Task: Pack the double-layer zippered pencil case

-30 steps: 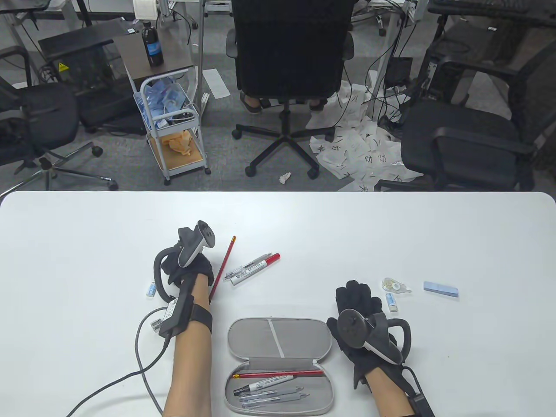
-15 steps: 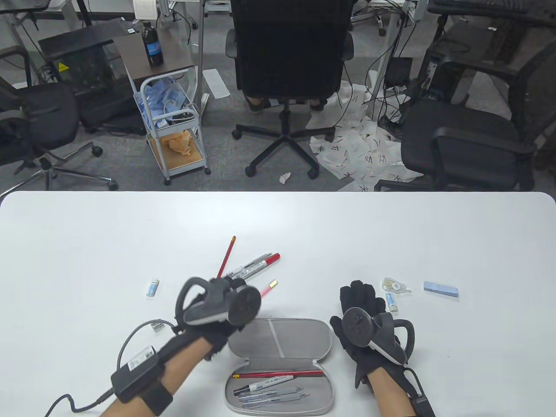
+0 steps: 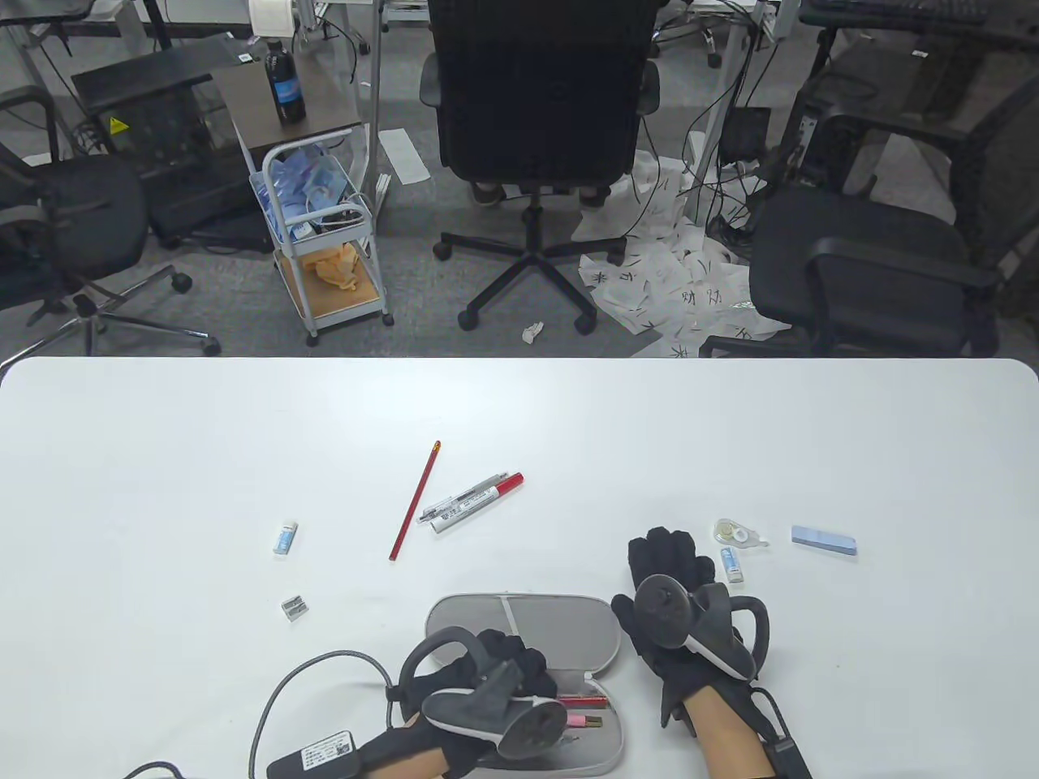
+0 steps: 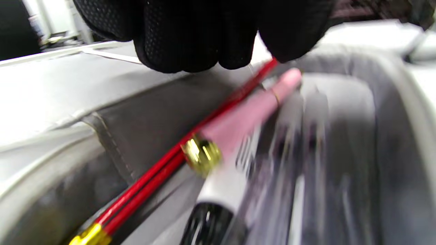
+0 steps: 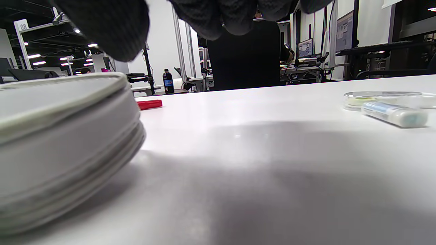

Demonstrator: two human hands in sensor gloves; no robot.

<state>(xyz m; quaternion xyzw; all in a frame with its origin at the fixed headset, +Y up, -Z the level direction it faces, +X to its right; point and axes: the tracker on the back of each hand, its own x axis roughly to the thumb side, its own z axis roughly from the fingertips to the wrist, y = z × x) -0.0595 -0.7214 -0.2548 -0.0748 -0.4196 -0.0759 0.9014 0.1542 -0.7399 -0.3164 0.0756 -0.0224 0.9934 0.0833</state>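
Note:
The grey pencil case [image 3: 560,625] lies open near the front edge, lid flipped back. My left hand [image 3: 511,657] reaches into its lower tray and its fingertips [image 4: 190,44] pinch the far end of a pink pen [image 4: 245,115] with a gold ring. The pen lies beside a red pencil [image 4: 153,173] and other pens inside the tray. My right hand [image 3: 661,560] rests flat on the table just right of the case [image 5: 61,136], fingers relaxed and holding nothing.
On the table behind the case lie a red pencil [image 3: 414,501], a red-capped marker [image 3: 475,501], a small eraser [image 3: 285,538] and a sharpener [image 3: 295,607]. Right of my right hand are a correction tape [image 3: 737,532], a small tube [image 3: 732,563] and a blue eraser [image 3: 824,540].
My left hand picked up the pink pen from beside the red pencil and carried it back and down into the case's tray. The right hand stayed put.

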